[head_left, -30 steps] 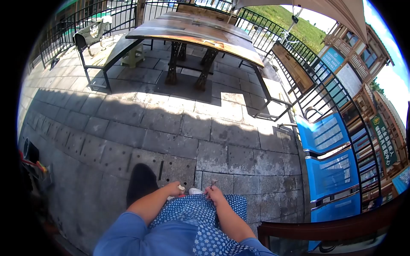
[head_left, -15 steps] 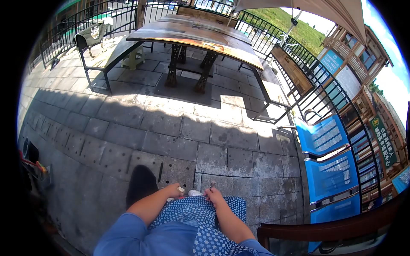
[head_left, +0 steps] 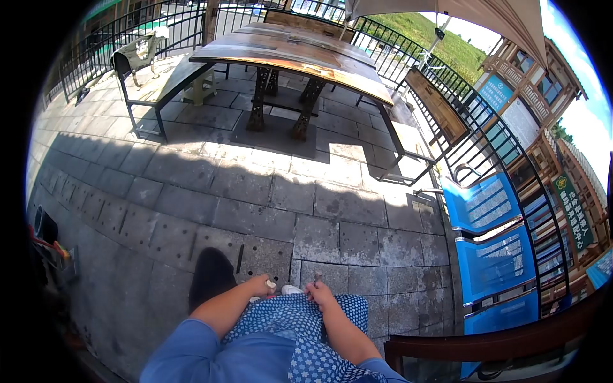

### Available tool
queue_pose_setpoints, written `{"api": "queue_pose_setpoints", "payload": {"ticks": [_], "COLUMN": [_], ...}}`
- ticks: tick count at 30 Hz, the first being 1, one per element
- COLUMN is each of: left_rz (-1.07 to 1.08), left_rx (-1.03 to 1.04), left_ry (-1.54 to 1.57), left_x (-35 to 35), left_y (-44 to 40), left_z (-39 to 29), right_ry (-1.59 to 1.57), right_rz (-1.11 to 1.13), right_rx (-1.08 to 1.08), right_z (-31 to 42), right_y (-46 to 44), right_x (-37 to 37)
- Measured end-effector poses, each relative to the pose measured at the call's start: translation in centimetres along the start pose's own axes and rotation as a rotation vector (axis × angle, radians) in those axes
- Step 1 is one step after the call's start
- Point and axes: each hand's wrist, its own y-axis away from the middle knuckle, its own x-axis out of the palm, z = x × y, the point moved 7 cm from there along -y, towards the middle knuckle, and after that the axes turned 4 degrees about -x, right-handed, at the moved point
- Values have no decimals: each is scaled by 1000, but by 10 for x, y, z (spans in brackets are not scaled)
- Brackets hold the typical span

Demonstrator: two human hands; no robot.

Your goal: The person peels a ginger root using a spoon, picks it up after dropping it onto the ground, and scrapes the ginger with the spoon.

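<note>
Close above my lap, my left hand (head_left: 258, 286) is closed round a small pale, off-white piece (head_left: 271, 284); its exact kind is too small to tell. Beside it on the right, my right hand (head_left: 321, 294) is closed on a short, narrow grey-brown object (head_left: 317, 277) that sticks up past the fingers. A gap separates the two hands. Under them lies a blue apron with a white flower pattern (head_left: 274, 316). A dark shoe (head_left: 212, 274) and part of a white shoe (head_left: 292, 290) show just beyond.
A long table (head_left: 287, 48) stands ahead, with a bench (head_left: 159, 86) at its left and a wooden-backed bench (head_left: 437, 105) at its right. Blue seats (head_left: 495, 265) line the railing on the right. A dark container (head_left: 45, 225) is at far left. Stone paving (head_left: 255, 214) lies between.
</note>
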Motion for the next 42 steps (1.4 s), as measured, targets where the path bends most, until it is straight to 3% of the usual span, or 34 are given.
{"api": "queue_pose_setpoints", "payload": {"ticks": [42], "left_rz": [11], "left_rx": [-14], "left_ry": [-28], "left_x": [1], "left_y": [0], "left_z": [1], "right_ry": [43], "right_rz": [-9], "right_rx": [-8], "right_z": [1], "right_y": [1], "right_x": [-1]}}
